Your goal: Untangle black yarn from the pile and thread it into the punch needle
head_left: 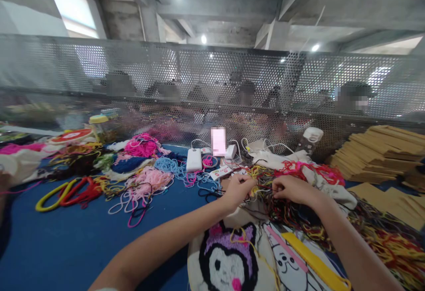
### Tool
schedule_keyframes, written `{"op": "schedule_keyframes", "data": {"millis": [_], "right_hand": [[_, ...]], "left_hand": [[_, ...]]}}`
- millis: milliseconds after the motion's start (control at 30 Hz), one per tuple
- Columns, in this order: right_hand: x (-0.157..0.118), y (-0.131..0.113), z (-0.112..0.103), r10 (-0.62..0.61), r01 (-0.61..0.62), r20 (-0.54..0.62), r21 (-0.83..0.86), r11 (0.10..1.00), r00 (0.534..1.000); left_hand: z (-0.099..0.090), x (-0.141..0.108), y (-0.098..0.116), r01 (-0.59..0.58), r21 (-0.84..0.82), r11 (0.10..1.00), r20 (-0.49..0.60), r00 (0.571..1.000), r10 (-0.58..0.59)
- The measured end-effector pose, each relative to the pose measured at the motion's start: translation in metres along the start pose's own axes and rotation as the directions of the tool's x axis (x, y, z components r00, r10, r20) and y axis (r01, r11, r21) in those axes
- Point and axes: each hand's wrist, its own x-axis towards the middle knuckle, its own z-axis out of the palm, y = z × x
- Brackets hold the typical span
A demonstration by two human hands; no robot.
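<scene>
My left hand is closed in a pinch on dark yarn. Opposite it, my right hand pinches the dark strands too, its fingertips curled inward. Both hands hover over a tangle of brown, red and yellow yarn. Below them lies a round punched-yarn picture of a purple and black hooded character with a white face. A loose yellow strand trails across it. Beside the picture rest a drawn white character card and a yellow utility knife, partly under my right forearm.
Red-handled scissors and a yellow loop handle lie left, near pink yarn and blue yarn. A white power bank and lit phone stand ahead. Brown envelopes are stacked right, before a perforated metal screen.
</scene>
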Motion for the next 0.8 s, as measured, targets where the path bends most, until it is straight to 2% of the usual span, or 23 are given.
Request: {"op": "schedule_keyframes", "data": {"millis": [100,233,367,633,800], "right_hand": [[0.0,0.004,-0.003,0.0,0.0,0.004,0.007,1.0,1.0],[0.0,0.006,-0.007,-0.031,0.032,-0.02,0.019,0.999,0.999],[-0.001,0.006,-0.011,-0.069,0.072,-0.081,0.032,0.997,0.994],[0.006,0.013,-0.01,-0.083,0.092,-0.149,0.056,0.994,0.985],[0.005,0.012,-0.013,-0.068,0.079,-0.181,0.051,0.996,0.981]], "left_hand": [[-0.008,0.005,0.018,-0.033,-0.055,0.998,-0.065,0.997,0.029],[-0.03,0.016,0.049,-0.121,-0.137,0.983,-0.156,0.983,0.099],[-0.048,0.022,0.071,-0.169,-0.22,0.961,-0.188,0.974,0.129],[-0.05,0.017,0.089,-0.216,-0.301,0.929,-0.171,0.97,0.17],[-0.055,0.018,0.102,-0.233,-0.384,0.894,-0.223,0.962,0.155]]}}
